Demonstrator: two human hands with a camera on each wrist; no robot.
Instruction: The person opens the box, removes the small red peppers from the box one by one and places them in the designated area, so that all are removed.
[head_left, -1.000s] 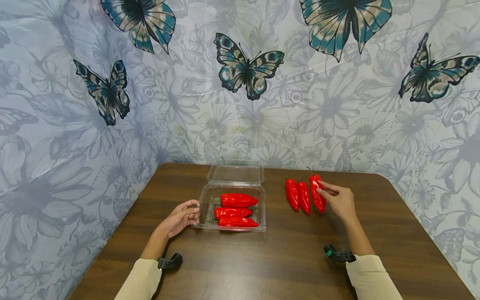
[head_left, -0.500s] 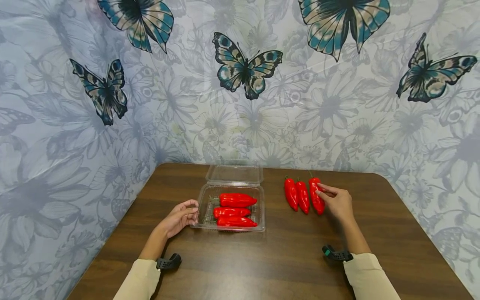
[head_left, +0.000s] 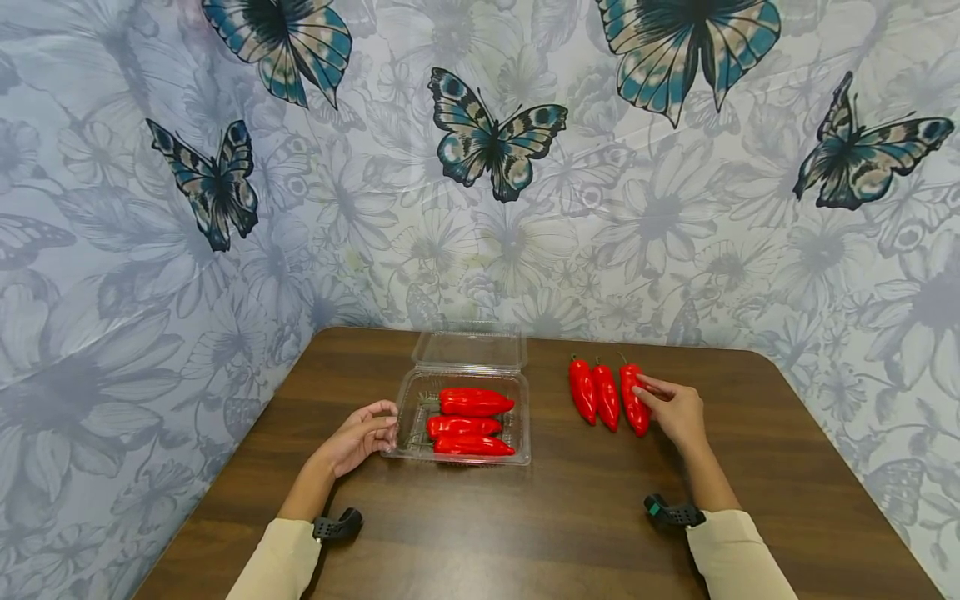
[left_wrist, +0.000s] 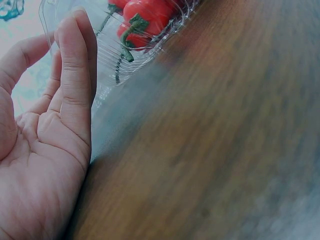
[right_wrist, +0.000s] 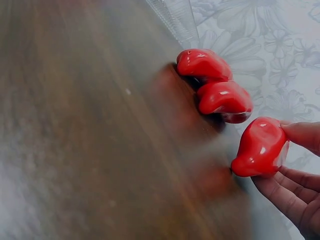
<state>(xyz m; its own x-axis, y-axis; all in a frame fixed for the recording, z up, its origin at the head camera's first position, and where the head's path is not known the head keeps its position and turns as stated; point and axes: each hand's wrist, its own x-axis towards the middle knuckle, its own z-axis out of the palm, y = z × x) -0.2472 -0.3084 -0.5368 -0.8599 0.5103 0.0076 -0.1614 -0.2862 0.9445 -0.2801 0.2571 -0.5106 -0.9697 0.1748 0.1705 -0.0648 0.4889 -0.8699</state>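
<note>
My right hand (head_left: 678, 412) pinches a long red pepper (head_left: 634, 402), the rightmost of a row of three on the table. In the right wrist view, the thumb is on one side of this pepper (right_wrist: 262, 147) and the fingers are on the other. Two more red peppers (head_left: 582, 392) lie just left of it, stems toward the wall. At centre-left a clear plastic clamshell container (head_left: 525, 417) stands with its lid (head_left: 471, 346) raised back. Three red peppers (head_left: 476, 402) lie crosswise inside it. My left hand (head_left: 360, 437) holds the container's left rim between thumb and fingers.
The brown wooden table (head_left: 480, 533) reaches back to a wall covering (head_left: 525, 267) printed with flowers and butterflies. A dark band (head_left: 339, 525) is on the left wrist, and another dark band (head_left: 675, 510) is on the right wrist.
The right hand has drawn the rightmost pepper slightly toward the person, bringing it nearly level with the other two. The left hand and the container have stayed put.
</note>
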